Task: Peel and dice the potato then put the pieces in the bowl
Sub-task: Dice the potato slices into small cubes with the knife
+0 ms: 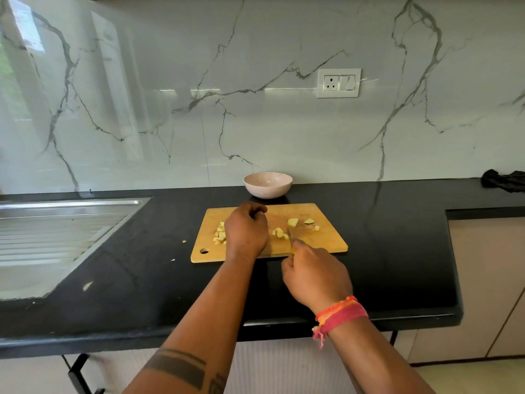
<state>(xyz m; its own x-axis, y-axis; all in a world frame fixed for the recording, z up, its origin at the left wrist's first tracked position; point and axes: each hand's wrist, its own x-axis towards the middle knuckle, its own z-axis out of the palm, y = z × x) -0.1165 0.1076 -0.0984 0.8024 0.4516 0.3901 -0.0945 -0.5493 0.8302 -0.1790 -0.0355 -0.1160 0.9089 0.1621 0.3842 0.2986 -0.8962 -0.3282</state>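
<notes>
A wooden cutting board lies on the black counter. Diced potato pieces sit in a heap at its left, a few more near the middle, and larger chunks to the right. My left hand hovers over the board with curled fingers; whether it holds a piece is hidden. My right hand grips a small knife whose blade points at the middle pieces. A pale bowl stands behind the board by the wall.
A steel sink drainboard fills the counter's left side. A dark cloth lies at the back right. Small potato scraps sit on the counter left of the board. The counter edge runs in front of me.
</notes>
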